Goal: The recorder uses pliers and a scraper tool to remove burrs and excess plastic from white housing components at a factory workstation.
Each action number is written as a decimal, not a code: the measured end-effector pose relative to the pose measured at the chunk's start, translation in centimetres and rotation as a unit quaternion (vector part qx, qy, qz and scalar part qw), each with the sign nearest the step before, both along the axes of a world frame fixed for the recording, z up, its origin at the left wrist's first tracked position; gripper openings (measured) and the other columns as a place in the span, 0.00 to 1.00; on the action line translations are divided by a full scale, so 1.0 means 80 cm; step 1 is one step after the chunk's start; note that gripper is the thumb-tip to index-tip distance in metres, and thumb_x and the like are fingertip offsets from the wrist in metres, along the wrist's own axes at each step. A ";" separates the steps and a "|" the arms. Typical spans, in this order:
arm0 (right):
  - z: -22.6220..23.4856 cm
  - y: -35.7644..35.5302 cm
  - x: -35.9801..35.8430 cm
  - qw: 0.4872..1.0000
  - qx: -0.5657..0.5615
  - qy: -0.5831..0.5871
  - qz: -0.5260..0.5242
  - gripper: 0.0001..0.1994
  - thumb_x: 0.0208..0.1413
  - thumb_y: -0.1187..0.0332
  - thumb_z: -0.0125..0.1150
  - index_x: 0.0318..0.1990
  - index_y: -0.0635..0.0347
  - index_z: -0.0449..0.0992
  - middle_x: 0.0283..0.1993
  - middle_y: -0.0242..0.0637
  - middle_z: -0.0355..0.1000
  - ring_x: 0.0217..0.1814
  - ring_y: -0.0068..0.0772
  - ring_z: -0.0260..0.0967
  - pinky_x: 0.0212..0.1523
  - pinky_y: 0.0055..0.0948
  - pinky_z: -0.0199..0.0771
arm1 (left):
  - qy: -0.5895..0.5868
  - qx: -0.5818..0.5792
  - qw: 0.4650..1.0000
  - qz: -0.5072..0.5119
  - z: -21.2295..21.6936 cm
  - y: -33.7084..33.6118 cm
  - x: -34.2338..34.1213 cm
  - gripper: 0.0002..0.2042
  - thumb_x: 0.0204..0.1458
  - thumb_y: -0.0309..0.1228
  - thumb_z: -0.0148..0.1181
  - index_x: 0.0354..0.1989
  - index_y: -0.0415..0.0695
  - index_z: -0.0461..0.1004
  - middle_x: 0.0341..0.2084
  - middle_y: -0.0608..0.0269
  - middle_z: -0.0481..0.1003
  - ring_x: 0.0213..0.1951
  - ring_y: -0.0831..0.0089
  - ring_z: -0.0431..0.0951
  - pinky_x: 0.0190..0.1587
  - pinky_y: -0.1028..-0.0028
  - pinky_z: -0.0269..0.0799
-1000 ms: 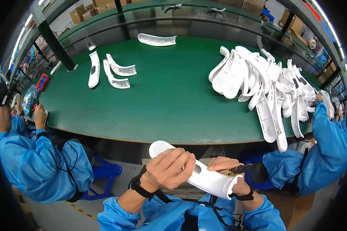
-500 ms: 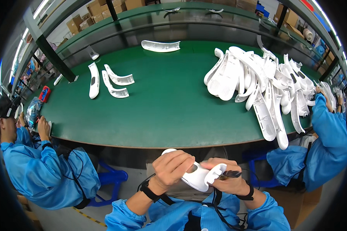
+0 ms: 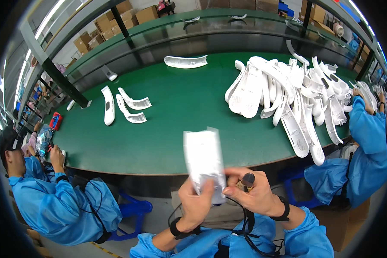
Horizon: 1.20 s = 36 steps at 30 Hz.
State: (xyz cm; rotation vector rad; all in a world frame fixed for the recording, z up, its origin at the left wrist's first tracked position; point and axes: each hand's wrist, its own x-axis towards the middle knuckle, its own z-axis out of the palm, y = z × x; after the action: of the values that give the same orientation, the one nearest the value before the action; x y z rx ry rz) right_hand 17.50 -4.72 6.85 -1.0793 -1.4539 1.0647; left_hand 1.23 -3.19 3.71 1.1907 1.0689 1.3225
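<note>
My left hand (image 3: pixel 196 202) is closed on the lower end of a white curved plastic shell (image 3: pixel 204 157). The shell stands up in front of me with its hollow inner side toward me, smeared by motion. Close beside its lower right edge is my right hand (image 3: pixel 256 195), its fingers wrapped round a small tool (image 3: pixel 247 179) with a dark end and a brass-coloured part. The tool's exact kind cannot be made out. Whether the right fingertips touch the shell is unclear.
A big heap of white shells (image 3: pixel 284 90) covers the right of the green table (image 3: pixel 159 146). Several single shells (image 3: pixel 109 105) lie at left and far middle. Co-workers in blue smocks sit at left (image 3: pixel 64 198) and right (image 3: pixel 370 142). A dark post (image 3: pixel 64 84) rises at left.
The shell has gone from lying tilted between both hands to upright, turned to show its inside. My right hand has turned so the tool's dark end points up. My view has shifted slightly.
</note>
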 end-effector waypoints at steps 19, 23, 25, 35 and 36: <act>0.033 0.076 0.095 0.918 -0.063 -0.292 0.261 0.14 0.57 0.65 0.60 0.40 0.71 0.77 0.21 0.51 0.70 0.20 0.45 0.66 0.25 0.37 0.67 | 0.385 0.230 0.875 -0.184 0.066 0.019 -0.044 0.16 0.52 0.31 0.61 0.47 0.35 0.72 0.38 0.54 0.74 0.39 0.70 0.73 0.42 0.72 0.69; 0.036 0.089 0.062 0.940 -0.024 -0.298 0.165 0.19 0.57 0.61 0.62 0.47 0.69 0.73 0.25 0.51 0.72 0.28 0.49 0.73 0.32 0.39 0.72 | 0.245 -0.049 0.928 -0.276 -0.023 0.022 -0.039 0.10 0.60 0.29 0.55 0.41 0.33 0.75 0.22 0.68 0.77 0.23 0.83 0.72 0.26 0.80 0.67; 0.050 0.086 0.058 0.943 -0.073 -0.292 0.141 0.25 0.55 0.59 0.65 0.52 0.70 0.67 0.29 0.46 0.73 0.29 0.42 0.73 0.34 0.36 0.73 | 0.071 -0.125 0.975 -0.171 -0.044 0.009 -0.034 0.12 0.62 0.31 0.55 0.42 0.32 0.75 0.24 0.68 0.77 0.26 0.85 0.73 0.27 0.82 0.67; 0.056 0.037 0.063 0.995 0.028 -0.089 -0.019 0.18 0.64 0.67 0.42 0.57 0.68 0.64 0.54 0.46 0.68 0.51 0.32 0.66 0.53 0.32 0.68 | -0.101 -0.243 0.958 -0.110 -0.075 0.019 -0.023 0.12 0.60 0.29 0.58 0.42 0.30 0.77 0.29 0.62 0.79 0.28 0.85 0.75 0.29 0.81 0.69; 0.051 0.034 0.056 0.994 0.057 -0.088 -0.011 0.19 0.64 0.66 0.42 0.57 0.68 0.65 0.56 0.49 0.67 0.53 0.35 0.65 0.55 0.35 0.67 | -0.112 -0.262 0.950 -0.123 -0.074 0.021 -0.021 0.12 0.60 0.29 0.59 0.42 0.29 0.77 0.29 0.62 0.79 0.27 0.85 0.75 0.28 0.81 0.69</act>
State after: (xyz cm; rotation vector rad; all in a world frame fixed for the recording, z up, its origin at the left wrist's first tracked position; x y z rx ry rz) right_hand 21.97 -2.04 10.96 -1.1263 -1.6182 0.8786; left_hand -0.47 -1.47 -2.24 0.7252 0.9852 0.8770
